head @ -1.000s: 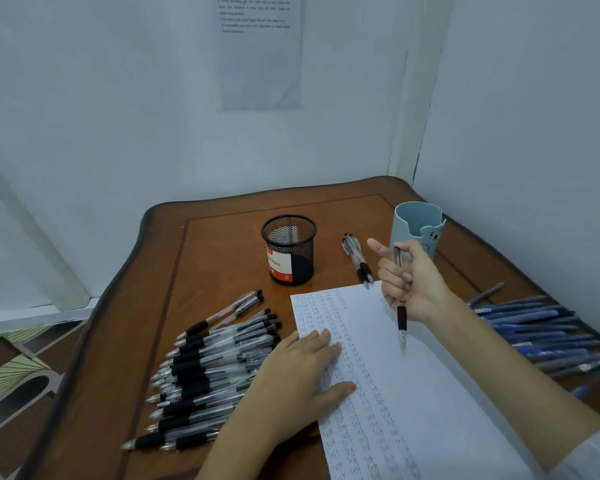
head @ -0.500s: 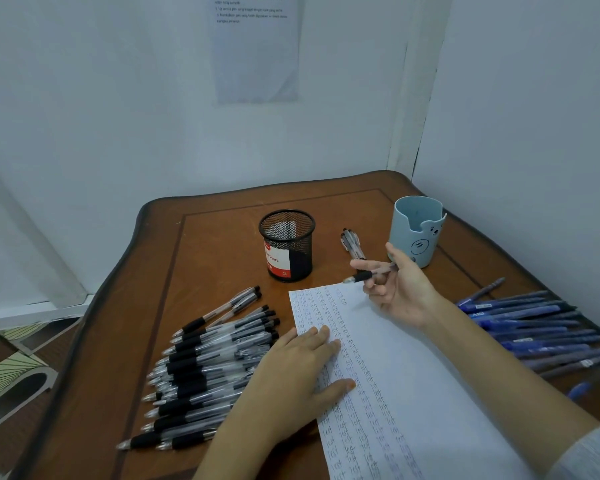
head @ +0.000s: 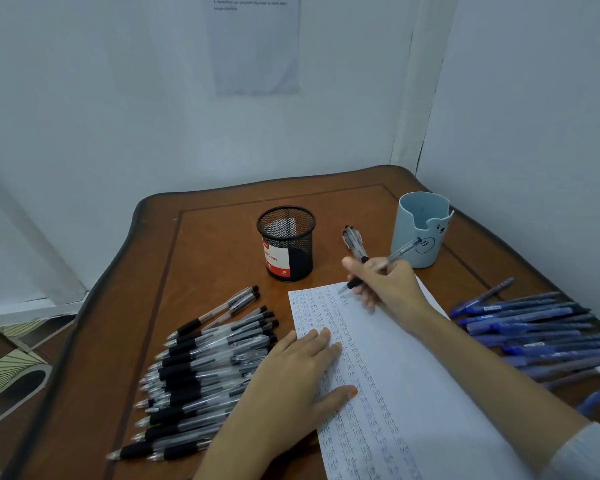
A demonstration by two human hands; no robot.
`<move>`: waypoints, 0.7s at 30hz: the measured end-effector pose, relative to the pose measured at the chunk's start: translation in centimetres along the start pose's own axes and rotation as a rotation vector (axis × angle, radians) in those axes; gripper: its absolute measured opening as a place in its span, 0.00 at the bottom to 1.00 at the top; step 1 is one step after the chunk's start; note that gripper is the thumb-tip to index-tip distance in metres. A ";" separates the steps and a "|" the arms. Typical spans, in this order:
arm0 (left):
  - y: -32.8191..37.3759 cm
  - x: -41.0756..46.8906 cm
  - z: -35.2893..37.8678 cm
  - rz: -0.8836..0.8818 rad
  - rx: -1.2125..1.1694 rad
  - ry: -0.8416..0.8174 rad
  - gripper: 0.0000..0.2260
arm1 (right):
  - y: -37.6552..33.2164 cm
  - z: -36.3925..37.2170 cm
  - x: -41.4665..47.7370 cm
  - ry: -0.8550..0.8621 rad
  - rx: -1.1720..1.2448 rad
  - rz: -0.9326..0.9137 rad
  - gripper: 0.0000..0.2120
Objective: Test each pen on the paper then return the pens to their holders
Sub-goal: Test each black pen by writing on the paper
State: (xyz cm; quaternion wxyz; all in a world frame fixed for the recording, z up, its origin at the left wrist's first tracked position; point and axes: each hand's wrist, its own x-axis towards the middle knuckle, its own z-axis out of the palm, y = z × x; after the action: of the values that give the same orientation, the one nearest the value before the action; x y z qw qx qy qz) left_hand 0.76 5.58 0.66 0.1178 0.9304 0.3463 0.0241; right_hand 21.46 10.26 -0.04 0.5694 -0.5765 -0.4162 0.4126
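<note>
My right hand (head: 385, 285) grips a clear black-grip pen (head: 400, 252) in a writing hold, its tip on the top edge of the white paper (head: 406, 382), which is covered in rows of small handwritten words. My left hand (head: 291, 379) lies flat with straight fingers on the paper's left edge. A black mesh holder (head: 286, 244) stands behind the paper, and a light blue bear-face holder (head: 421, 230) stands at the back right. Several black pens (head: 208, 368) lie piled to the left. Several blue pens (head: 537, 330) lie to the right.
Two black pens (head: 354, 242) lie between the two holders, just behind my right hand. The wooden table (head: 201, 237) sits in a corner of white walls, with a printed sheet (head: 253, 46) taped to the back wall. Patterned floor shows at the left.
My right hand turned the pen from upright, then sideways, into a writing hold and lowered its tip onto the top of the paper. My left hand stayed flat on the paper.
</note>
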 end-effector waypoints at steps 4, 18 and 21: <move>0.0 0.0 0.0 -0.006 0.003 -0.017 0.29 | 0.5 0.4 -0.1 0.073 -0.180 -0.036 0.20; 0.0 0.1 0.2 -0.017 -0.003 -0.011 0.29 | 1.3 0.5 -0.3 0.032 -0.267 -0.185 0.16; 0.0 0.1 0.2 -0.017 0.005 -0.015 0.29 | 1.3 0.6 -0.3 0.037 -0.278 -0.183 0.16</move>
State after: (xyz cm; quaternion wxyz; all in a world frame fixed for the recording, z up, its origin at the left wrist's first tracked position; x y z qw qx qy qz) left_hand 0.85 5.63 0.49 0.1182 0.9279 0.3532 0.0153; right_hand 20.83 10.18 -1.39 0.5268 -0.6168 -0.5094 0.2871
